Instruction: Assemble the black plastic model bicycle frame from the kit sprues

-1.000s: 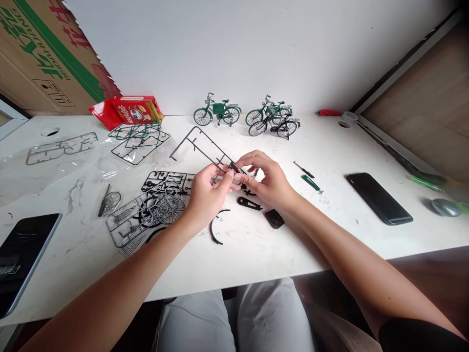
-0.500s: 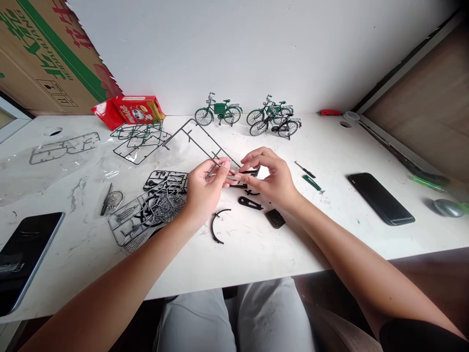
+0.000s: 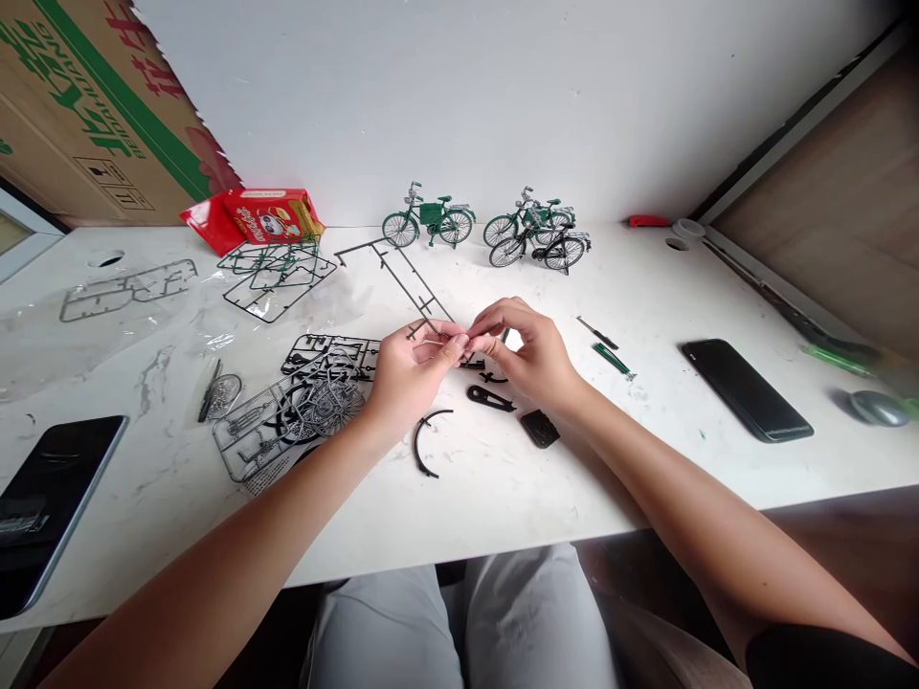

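Note:
A thin dark plastic sprue frame (image 3: 413,277) rises over the table, pinched in my left hand (image 3: 416,364). The fingers of my right hand (image 3: 527,349) close together against the left fingertips at the frame's near end; whatever small part they grip is hidden. Just below lie a black chain-guard piece (image 3: 490,398), a small black block (image 3: 539,428) and a curved black mudguard (image 3: 425,445). To the left, black and grey sprues (image 3: 251,431) with spoked wheels (image 3: 330,402) are heaped together.
Assembled model bicycles (image 3: 431,220) stand along the back wall. Green sprues (image 3: 277,268) lie by a red packet (image 3: 269,215). A screwdriver (image 3: 598,332), green tweezers (image 3: 613,360) and a black phone (image 3: 747,389) are on the right. Another phone (image 3: 61,507) lies at left.
The sprue frame has tilted and shifted, its far end dropping slightly. My right fingers have closed in on the left fingertips, where before they were a little apart.

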Available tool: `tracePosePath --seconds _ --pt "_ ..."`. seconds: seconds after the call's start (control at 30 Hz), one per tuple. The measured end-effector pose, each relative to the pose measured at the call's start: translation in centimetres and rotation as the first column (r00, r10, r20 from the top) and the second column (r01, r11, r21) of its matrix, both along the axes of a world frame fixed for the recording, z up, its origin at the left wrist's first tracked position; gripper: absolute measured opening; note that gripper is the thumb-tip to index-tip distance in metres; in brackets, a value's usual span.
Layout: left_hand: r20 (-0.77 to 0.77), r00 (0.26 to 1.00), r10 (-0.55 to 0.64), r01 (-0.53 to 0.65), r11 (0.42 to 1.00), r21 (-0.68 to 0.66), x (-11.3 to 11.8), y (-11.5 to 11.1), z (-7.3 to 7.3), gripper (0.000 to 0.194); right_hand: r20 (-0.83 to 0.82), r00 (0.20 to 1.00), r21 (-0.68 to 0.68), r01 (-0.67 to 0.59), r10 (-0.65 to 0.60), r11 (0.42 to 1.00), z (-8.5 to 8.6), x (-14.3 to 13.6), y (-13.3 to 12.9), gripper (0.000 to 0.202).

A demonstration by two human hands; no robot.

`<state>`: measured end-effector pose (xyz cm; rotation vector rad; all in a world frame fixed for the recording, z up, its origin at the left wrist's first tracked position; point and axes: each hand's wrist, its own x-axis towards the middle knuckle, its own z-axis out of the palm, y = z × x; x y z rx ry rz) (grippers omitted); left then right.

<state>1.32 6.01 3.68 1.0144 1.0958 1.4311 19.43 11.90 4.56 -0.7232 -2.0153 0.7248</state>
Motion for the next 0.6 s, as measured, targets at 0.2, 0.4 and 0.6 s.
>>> tracePosePath --seconds 0.2,0.4,0.6 --pt "-0.076 0.997 -0.018 0.019 1.0 0.005 0.1 -0.33 -0.06 0.025 -0.053 0.999 -0.199 -0.019 0.009 0.98 -0.37 -0.14 0.15 0.032" --pt "-0.068 0.997 -0.034 0.032 0.999 -0.037 0.18 -0.3 -0.1 0.023 -0.129 0.988 -0.348 -0.128 0.088 0.929 -0.8 -0.21 0.28 0.037" --pt "-0.024 0.999 -0.02 0.02 0.999 -0.027 0.14 -0.34 -0.54 0.032 -0.194 0.981 -0.267 -0.047 -0.005 0.963 -0.65 -0.38 0.27 0.045"
